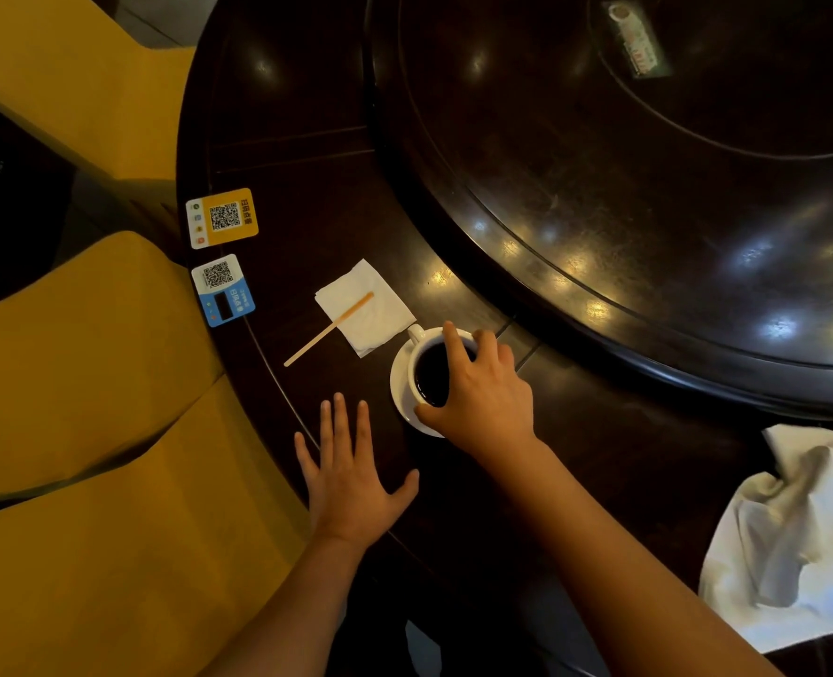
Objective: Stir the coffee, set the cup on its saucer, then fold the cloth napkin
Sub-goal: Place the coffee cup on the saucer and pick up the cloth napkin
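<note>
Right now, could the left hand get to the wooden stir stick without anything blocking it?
Probably yes. The left hand lies flat and open on the table, and the stir stick rests just beyond its fingertips, partly on a paper napkin, with bare tabletop between them.

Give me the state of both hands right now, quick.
Left hand: open, fingers straight and spread, flat on the dark round wooden table, holding nothing.
Right hand: fingers curled over the rim of the white ceramic coffee cup, gripping it from above.
</note>
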Tool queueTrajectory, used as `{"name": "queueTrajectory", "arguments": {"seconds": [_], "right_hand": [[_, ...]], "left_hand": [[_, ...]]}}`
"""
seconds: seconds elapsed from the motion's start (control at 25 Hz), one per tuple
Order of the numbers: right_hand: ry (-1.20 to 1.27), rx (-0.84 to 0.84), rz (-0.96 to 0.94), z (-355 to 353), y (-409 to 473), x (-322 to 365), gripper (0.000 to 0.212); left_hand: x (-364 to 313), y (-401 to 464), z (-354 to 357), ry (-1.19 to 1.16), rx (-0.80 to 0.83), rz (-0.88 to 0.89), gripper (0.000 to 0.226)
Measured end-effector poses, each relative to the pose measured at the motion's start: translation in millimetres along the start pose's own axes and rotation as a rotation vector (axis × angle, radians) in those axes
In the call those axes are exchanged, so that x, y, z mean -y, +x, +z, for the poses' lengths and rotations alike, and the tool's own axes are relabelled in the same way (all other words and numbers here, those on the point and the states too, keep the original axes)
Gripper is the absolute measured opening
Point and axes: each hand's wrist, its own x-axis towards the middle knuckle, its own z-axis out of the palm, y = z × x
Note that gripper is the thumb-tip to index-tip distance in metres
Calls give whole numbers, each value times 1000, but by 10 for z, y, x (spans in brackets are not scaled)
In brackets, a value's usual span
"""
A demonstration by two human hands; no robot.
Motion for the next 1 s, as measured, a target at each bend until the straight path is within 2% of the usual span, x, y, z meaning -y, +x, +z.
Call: {"name": "queueTrajectory", "arguments": {"seconds": [0.48,0.64,0.76,0.88,1.0], "right_hand": [[-41,38,-56,-62,-38,-107,97],[-43,-57,-55,-147,-358,-234,78],[-42,-105,-20,-200,-803,-438,48],[-17,-189,19,-123,-1320,-763,26],[-31,-313,117,51,-1799,-1177,21]], "left_hand": [[-20,-24,-37,8,31,21,97],[-18,0,-169,36,141,10,97],[-7,-39,-410,6,183,-10,85],[-114,-267,-575,-86,-11,74,56],[-531,-525,-579,-144,-161,380,34]]}}
